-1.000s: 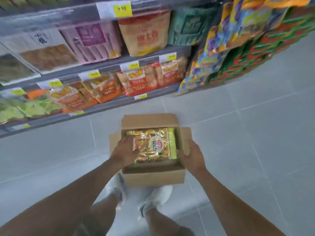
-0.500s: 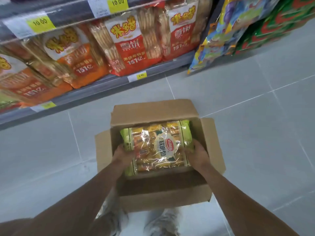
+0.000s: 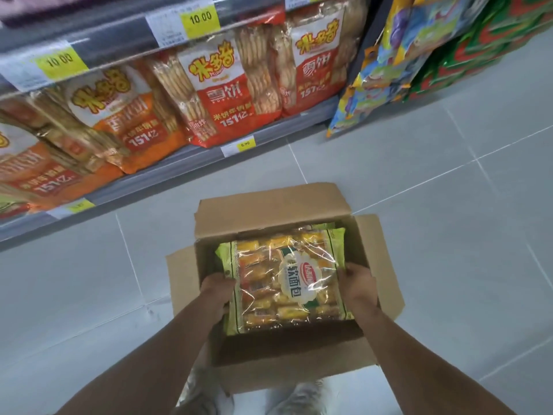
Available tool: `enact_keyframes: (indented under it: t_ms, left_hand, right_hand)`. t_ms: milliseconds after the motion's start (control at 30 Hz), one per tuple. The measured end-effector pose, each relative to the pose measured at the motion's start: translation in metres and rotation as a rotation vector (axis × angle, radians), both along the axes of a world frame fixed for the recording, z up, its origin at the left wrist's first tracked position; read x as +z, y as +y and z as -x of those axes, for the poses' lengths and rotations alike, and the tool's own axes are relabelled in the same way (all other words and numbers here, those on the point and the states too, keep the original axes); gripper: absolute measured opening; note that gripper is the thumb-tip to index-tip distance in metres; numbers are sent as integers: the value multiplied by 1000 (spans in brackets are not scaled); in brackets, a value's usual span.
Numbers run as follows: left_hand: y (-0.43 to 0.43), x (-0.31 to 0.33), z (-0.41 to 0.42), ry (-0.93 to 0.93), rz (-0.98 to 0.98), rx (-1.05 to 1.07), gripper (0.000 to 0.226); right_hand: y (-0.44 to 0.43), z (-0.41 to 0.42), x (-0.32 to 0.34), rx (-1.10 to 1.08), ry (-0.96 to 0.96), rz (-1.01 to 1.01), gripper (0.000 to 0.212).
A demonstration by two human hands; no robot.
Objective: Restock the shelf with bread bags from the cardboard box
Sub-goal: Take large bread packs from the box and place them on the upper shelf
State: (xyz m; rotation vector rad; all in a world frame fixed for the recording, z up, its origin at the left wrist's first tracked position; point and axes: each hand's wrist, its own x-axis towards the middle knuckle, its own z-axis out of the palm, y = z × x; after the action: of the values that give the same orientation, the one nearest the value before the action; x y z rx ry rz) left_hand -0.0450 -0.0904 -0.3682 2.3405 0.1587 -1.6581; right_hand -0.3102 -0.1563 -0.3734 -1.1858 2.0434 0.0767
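Left hand (image 3: 216, 292) and right hand (image 3: 357, 284) grasp opposite side edges of bread bag (image 3: 284, 280), inside open cardboard box (image 3: 287, 368) on floor (image 3: 449, 205), near shelf (image 3: 179, 169).

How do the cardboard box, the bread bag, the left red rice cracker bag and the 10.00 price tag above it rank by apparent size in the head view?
1. cardboard box
2. bread bag and left red rice cracker bag: look alike; the latter sits farther off, so unranked
3. 10.00 price tag
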Motion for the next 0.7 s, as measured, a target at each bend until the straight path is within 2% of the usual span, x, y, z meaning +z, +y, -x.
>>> enact_keyframes:
  t_ms: [167, 367, 433, 567, 700]
  left_hand:
    - [3, 74, 0, 49, 11, 54, 11]
    - [-9, 204, -22, 147, 127, 124, 28]
    - [-14, 255, -35, 204, 211, 192, 34]
    - [-27, 365, -71, 299, 344, 299, 69]
    - [-41, 475, -94, 331, 532, 326, 80]
  right_hand:
    - [4, 12, 71, -28, -5, 19, 20]
    - [-18, -3, 211, -50, -96, 176, 23]
    - [-24, -8, 262, -91, -169, 228, 23]
    - [-34, -19, 369, -134, -369, 332, 13]
    - [-47, -29, 468, -129, -607, 429, 17]
